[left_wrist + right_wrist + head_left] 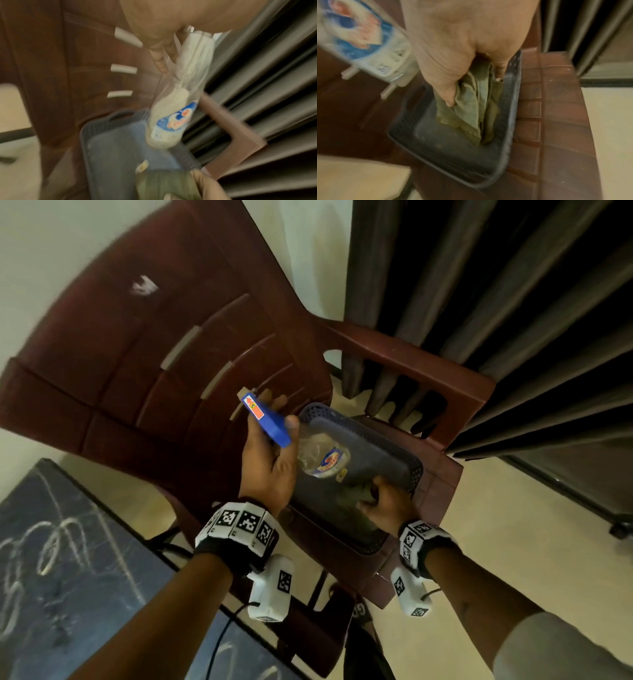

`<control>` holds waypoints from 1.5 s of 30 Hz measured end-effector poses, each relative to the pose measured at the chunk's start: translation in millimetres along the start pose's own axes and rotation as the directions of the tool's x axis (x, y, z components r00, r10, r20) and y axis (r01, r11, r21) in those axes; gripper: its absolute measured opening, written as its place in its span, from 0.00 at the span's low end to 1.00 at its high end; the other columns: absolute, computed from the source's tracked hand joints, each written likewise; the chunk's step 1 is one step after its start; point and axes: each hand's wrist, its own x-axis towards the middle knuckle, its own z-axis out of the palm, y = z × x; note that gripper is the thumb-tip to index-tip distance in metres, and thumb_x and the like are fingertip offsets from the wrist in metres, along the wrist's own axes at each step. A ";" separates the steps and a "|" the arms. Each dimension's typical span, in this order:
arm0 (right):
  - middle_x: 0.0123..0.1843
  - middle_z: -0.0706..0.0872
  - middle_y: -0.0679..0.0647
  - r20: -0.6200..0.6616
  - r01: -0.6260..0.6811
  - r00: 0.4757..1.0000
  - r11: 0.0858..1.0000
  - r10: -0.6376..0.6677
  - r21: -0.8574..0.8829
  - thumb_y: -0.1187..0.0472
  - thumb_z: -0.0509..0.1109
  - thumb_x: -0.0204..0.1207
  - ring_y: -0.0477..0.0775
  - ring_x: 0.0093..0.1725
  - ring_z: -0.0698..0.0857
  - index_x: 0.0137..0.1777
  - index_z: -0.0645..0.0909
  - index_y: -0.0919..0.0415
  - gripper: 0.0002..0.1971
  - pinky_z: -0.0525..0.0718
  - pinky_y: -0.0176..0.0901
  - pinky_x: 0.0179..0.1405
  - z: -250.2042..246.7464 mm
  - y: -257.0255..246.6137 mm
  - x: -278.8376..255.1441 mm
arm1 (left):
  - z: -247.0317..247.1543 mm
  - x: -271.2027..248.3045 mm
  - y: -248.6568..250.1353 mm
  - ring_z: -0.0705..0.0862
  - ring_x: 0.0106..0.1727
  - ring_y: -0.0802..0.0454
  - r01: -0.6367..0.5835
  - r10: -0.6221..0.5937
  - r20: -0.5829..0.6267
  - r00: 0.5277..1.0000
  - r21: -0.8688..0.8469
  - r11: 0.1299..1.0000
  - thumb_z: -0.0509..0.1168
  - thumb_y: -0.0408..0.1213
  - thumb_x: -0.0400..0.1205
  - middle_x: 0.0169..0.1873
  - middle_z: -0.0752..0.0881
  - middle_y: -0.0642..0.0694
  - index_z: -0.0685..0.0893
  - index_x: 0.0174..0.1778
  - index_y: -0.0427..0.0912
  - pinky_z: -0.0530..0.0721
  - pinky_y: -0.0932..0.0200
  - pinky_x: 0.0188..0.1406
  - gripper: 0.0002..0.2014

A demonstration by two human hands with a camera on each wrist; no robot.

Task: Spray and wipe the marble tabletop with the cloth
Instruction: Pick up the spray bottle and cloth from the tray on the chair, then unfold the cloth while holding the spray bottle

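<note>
My left hand [279,416] grips a spray bottle [320,455] by its blue spray head and holds it tilted above a dark grey basket [407,467]. The bottle [180,94] is clear with a blue and white label, and my left hand's fingers [160,63] curl round its neck. Inside the basket [453,155] my right hand [475,89] pinches a crumpled green cloth [471,115]. In the head view the cloth [352,498] shows dimly under my right hand [375,494]. The dark marble tabletop [51,542] with white veins lies at the lower left.
The basket sits on the seat of a brown plastic chair [154,337], whose armrest [428,364] runs along the right. Dark curtains [513,285] hang behind it. Pale floor [513,525] lies to the right, and a cable [219,645] hangs by the table edge.
</note>
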 end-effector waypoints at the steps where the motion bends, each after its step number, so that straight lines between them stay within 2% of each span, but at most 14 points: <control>1: 0.55 0.88 0.57 -0.013 -0.027 1.000 0.992 0.028 0.120 0.51 0.79 0.74 0.64 0.59 0.87 0.60 0.76 0.58 0.21 0.86 0.56 0.56 -6.9 -2.6 -4.4 | -6.9 -4.4 11.8 0.80 0.64 0.80 -0.027 0.027 -0.025 0.999 -0.011 1.000 0.60 0.45 0.91 0.64 0.81 0.63 0.72 0.78 0.39 0.74 0.81 0.61 0.21; 6: 0.49 0.87 0.50 -0.119 -0.032 0.984 0.790 0.132 0.612 0.60 0.86 0.68 0.58 0.53 0.89 0.56 0.78 0.55 0.21 0.89 0.58 0.56 -65.4 -40.4 -43.6 | -55.7 -29.3 91.4 0.85 0.58 0.69 -0.173 0.162 -0.126 0.979 -0.084 0.981 0.58 0.63 0.87 0.56 0.86 0.58 0.81 0.71 0.32 0.79 0.73 0.58 0.34; 10: 0.49 0.93 0.54 -0.108 0.059 0.993 0.589 0.048 0.806 0.65 0.79 0.76 0.64 0.56 0.91 0.52 0.87 0.55 0.08 0.89 0.51 0.54 -116.3 -88.6 -114.8 | -112.8 -71.0 165.6 0.86 0.49 0.65 -0.266 0.243 -0.208 0.947 -0.089 0.960 0.56 0.63 0.87 0.49 0.87 0.54 0.84 0.61 0.70 0.83 0.68 0.51 0.14; 12: 0.55 0.93 0.59 -0.069 0.057 0.998 0.417 0.014 0.907 0.64 0.77 0.78 0.67 0.60 0.90 0.59 0.88 0.60 0.11 0.89 0.56 0.59 -138.9 -115.4 -162.1 | -147.3 -99.4 193.8 0.87 0.47 0.56 -0.287 0.256 -0.233 0.938 -0.115 0.951 0.57 0.65 0.86 0.47 0.88 0.57 0.86 0.62 0.62 0.87 0.56 0.49 0.18; 14: 0.58 0.92 0.62 0.025 -0.010 0.998 0.237 -0.063 0.971 0.66 0.74 0.80 0.65 0.60 0.91 0.63 0.87 0.63 0.12 0.88 0.58 0.63 -155.3 -145.0 -214.4 | -185.2 -131.0 210.8 0.88 0.45 0.55 -0.294 0.260 -0.262 0.929 -0.098 0.951 0.59 0.66 0.84 0.47 0.89 0.59 0.85 0.64 0.40 0.85 0.59 0.47 0.32; 15: 0.59 0.92 0.63 0.077 -0.056 0.990 0.166 -0.122 0.984 0.67 0.72 0.81 0.64 0.60 0.91 0.64 0.86 0.65 0.13 0.89 0.58 0.62 -160.9 -160.9 -240.0 | -202.6 -146.7 215.5 0.88 0.45 0.60 -0.293 0.260 -0.267 0.928 -0.092 0.952 0.60 0.66 0.84 0.48 0.90 0.61 0.85 0.63 0.37 0.84 0.63 0.49 0.32; 18: 0.63 0.90 0.66 0.164 -0.165 0.943 0.024 -0.290 0.986 0.66 0.67 0.83 0.66 0.62 0.90 0.67 0.86 0.68 0.15 0.90 0.60 0.58 -160.5 -209.3 -316.0 | -260.8 -211.5 227.8 0.88 0.46 0.57 -0.268 0.233 -0.289 0.928 -0.087 0.959 0.63 0.69 0.81 0.45 0.90 0.50 0.87 0.56 0.49 0.86 0.53 0.48 0.26; 19: 0.64 0.89 0.67 0.179 -0.182 0.930 0.021 -0.320 0.983 0.65 0.66 0.84 0.66 0.62 0.90 0.66 0.87 0.69 0.15 0.89 0.61 0.60 -153.9 -226.6 -339.6 | -284.1 -239.0 230.2 0.87 0.44 0.56 -0.251 0.215 -0.303 0.928 -0.082 0.965 0.64 0.72 0.79 0.42 0.89 0.46 0.87 0.54 0.51 0.87 0.50 0.46 0.27; 22: 0.69 0.85 0.70 0.214 -0.214 0.885 0.046 -0.414 0.976 0.62 0.64 0.85 0.69 0.69 0.85 0.68 0.85 0.71 0.17 0.76 0.67 0.76 -121.2 -266.7 -397.1 | -339.6 -312.9 226.6 0.85 0.38 0.56 -0.192 0.144 -0.348 0.926 -0.105 0.976 0.66 0.66 0.76 0.38 0.89 0.44 0.89 0.48 0.60 0.85 0.63 0.40 0.17; 25: 0.70 0.84 0.71 0.243 -0.233 0.821 0.086 -0.517 0.969 0.64 0.65 0.84 0.71 0.70 0.84 0.69 0.84 0.72 0.18 0.72 0.67 0.79 -76.8 -303.5 -450.5 | -391.2 -380.2 213.4 0.77 0.31 0.49 -0.137 0.087 -0.436 0.896 -0.084 0.987 0.73 0.62 0.73 0.30 0.80 0.28 0.84 0.38 0.34 0.76 0.63 0.32 0.28; 27: 0.70 0.84 0.72 0.260 -0.216 0.782 0.145 -0.566 0.966 0.66 0.65 0.83 0.71 0.70 0.83 0.69 0.84 0.72 0.18 0.74 0.68 0.78 -42.8 -326.6 -484.9 | -423.1 -424.7 209.3 0.75 0.26 0.52 -0.088 0.020 -0.477 0.878 -0.120 0.989 0.79 0.47 0.78 0.21 0.76 0.35 0.80 0.32 0.28 0.72 0.70 0.25 0.25; 30: 0.70 0.84 0.72 0.304 -0.206 0.738 0.228 -0.603 0.951 0.69 0.66 0.82 0.72 0.70 0.84 0.72 0.81 0.72 0.19 0.80 0.65 0.73 6.7 -352.0 -523.0 | -464.6 -477.7 197.4 0.77 0.21 0.59 -0.038 -0.033 -0.506 0.862 -0.131 0.991 0.74 0.28 0.81 0.19 0.80 0.45 0.86 0.32 0.32 0.76 0.73 0.23 0.11; 37: 0.67 0.86 0.70 0.350 -0.156 0.738 0.359 -0.577 0.920 0.70 0.64 0.85 0.71 0.66 0.87 0.72 0.80 0.71 0.17 0.87 0.65 0.62 99.9 -391.7 -590.7 | -535.6 -564.2 157.7 0.83 0.25 0.53 -0.030 -0.083 -0.561 0.824 -0.189 0.981 0.72 0.31 0.84 0.26 0.87 0.44 0.86 0.36 0.31 0.81 0.65 0.27 0.11; 45: 0.68 0.87 0.67 0.412 -0.104 0.659 0.467 -0.629 0.878 0.66 0.70 0.79 0.68 0.68 0.86 0.72 0.81 0.68 0.22 0.77 0.65 0.76 145.9 -435.1 -626.3 | -560.3 -591.3 135.2 0.85 0.27 0.53 0.113 -0.204 -0.492 0.846 -0.207 0.972 0.74 0.35 0.84 0.32 0.90 0.38 0.86 0.42 0.29 0.84 0.63 0.29 0.11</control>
